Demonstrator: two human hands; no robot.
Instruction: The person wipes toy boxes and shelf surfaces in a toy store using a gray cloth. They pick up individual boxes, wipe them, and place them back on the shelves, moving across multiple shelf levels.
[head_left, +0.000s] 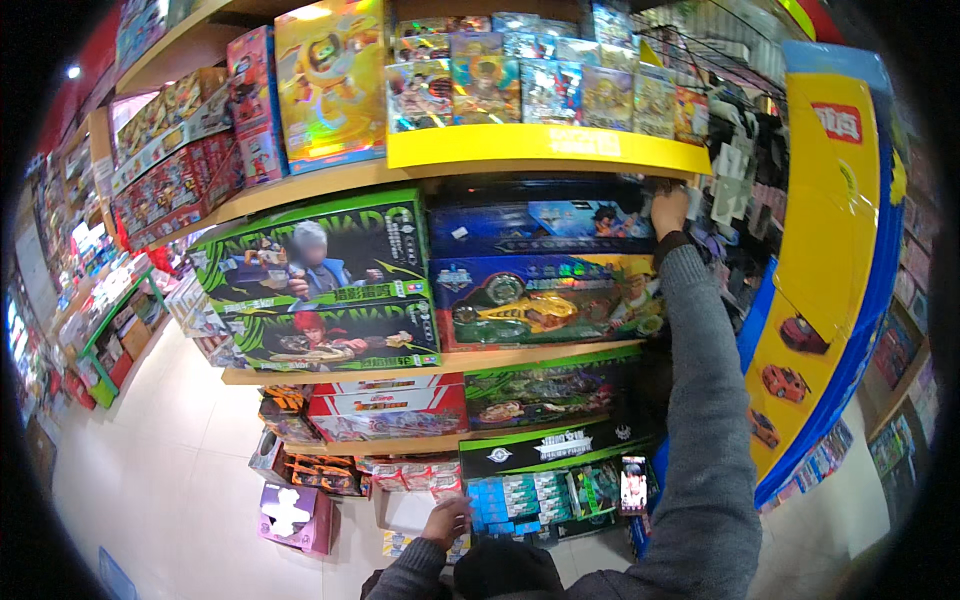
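My right hand (670, 208) reaches up to the right end of a shelf, just under a yellow shelf strip (547, 148). Its fingertips go into shadow, so what they touch is hidden. Beside it lies a dark blue toy box (495, 229), stacked on a blue toy box with a gold vehicle picture (540, 304). Lower down, my left hand (448, 523) hangs with loosely bent fingers and nothing visible in it. Close to its fingertips are small blue boxes (487, 501) in a display. A white open carton (405, 510) stands just left of that hand.
Two green-and-black toy boxes (322, 247) are stacked at the left. Shiny card packs (487, 82) fill the upper shelf. A tall yellow-and-blue display panel (832, 225) flanks my right arm. A purple box (296, 517) stands on the tiled floor (187, 450).
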